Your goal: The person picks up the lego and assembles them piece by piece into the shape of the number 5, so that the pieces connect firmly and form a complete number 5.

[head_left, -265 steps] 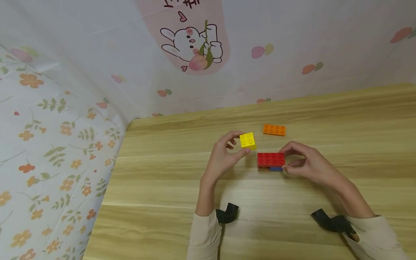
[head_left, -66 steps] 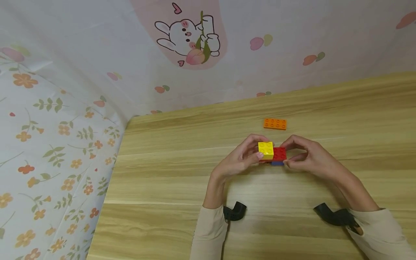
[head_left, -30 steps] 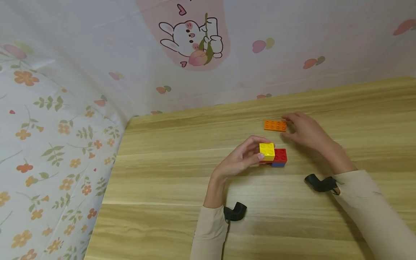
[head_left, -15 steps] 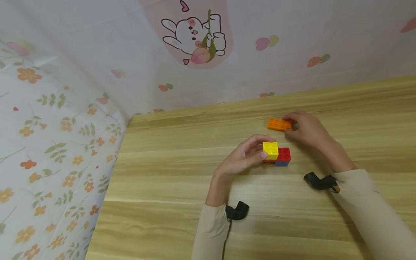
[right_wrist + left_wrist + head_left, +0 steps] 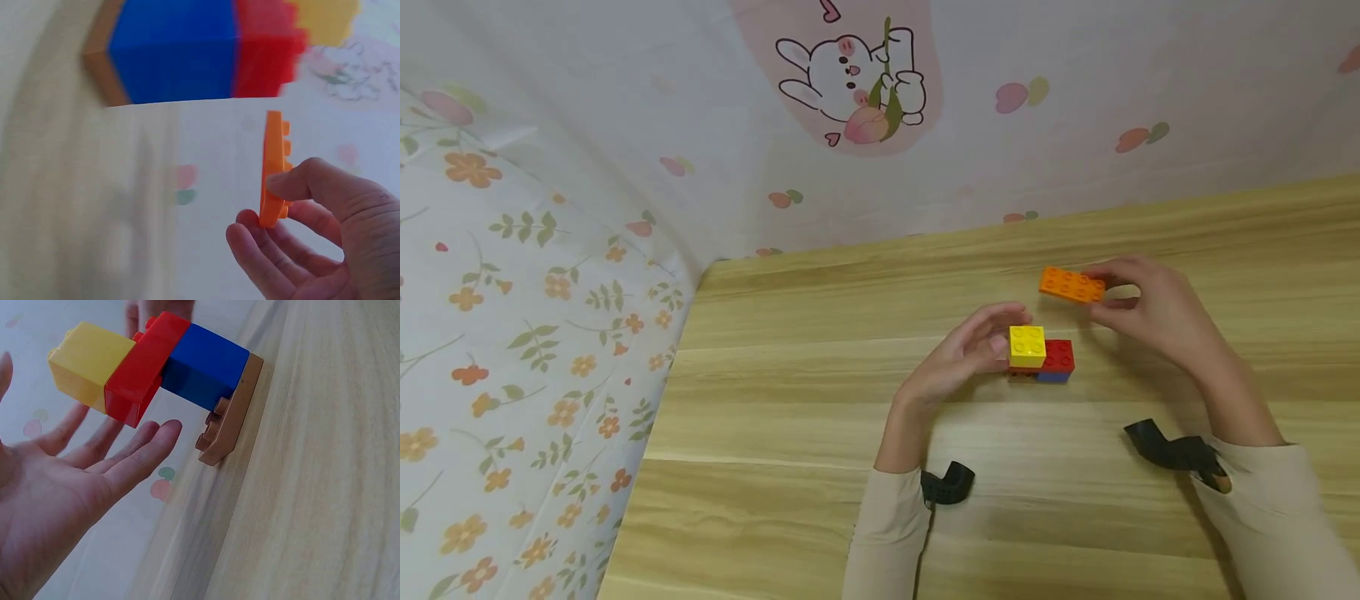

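Note:
A stack of toy bricks stands on the table: a brown plate (image 5: 234, 422) at the bottom, a blue brick (image 5: 206, 365) on one end of it, a long red brick (image 5: 1060, 357) across that, and a small yellow brick (image 5: 1027, 346) on the red one's left end. Beside the yellow brick, my left hand (image 5: 962, 350) has its fingers spread and relaxed; the left wrist view shows its palm holding nothing. My right hand (image 5: 1157, 312) pinches a flat orange plate brick (image 5: 1071, 285) by its right end, raised off the table behind the stack.
The wooden table (image 5: 775, 400) meets a white printed cloth (image 5: 700, 108) at its back edge. Another cloth with flowers (image 5: 535, 375) hangs along the left side. Black wrist mounts (image 5: 951, 483) sit at both sleeves.
The yellow brick went from my left hand onto the red brick, and that hand has loosened from it. My right hand left the stack, took the orange plate brick and lifted it rightward.

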Demonstrator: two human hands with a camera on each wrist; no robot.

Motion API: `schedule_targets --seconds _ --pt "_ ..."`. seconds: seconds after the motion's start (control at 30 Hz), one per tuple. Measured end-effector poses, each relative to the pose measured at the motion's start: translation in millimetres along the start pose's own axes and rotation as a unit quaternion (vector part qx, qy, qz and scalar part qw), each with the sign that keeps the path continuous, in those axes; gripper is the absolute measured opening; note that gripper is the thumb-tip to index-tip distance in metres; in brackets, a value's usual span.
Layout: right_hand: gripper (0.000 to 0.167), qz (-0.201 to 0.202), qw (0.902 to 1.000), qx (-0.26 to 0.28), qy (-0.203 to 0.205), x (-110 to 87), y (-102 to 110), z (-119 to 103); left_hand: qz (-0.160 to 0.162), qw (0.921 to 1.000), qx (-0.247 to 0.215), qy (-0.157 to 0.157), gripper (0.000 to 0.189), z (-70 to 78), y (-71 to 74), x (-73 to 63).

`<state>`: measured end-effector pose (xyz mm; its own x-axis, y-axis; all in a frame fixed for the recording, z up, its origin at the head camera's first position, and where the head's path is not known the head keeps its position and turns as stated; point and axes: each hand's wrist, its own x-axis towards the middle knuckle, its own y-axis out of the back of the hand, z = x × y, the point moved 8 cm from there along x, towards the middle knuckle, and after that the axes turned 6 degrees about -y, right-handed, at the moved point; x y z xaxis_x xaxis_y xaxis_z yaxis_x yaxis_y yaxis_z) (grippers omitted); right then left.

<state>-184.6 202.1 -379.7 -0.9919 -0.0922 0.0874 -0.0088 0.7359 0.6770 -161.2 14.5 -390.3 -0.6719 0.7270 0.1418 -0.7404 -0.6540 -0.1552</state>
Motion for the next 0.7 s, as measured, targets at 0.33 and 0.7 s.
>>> schedule_targets --seconds 0.33,0.7 --pt "0.043 0.008 0.9977 0.01 0.066 -17.1 14.5 -43.1 0.017 0.9997 0.007 0.013 0.047 -14.9 5.1 4.6" --pt "0.048 0.017 0.9965 0.034 0.075 -28.4 24.8 -55.1 0.032 0.9992 -0.021 0.012 0.046 -15.9 3.9 5.5"
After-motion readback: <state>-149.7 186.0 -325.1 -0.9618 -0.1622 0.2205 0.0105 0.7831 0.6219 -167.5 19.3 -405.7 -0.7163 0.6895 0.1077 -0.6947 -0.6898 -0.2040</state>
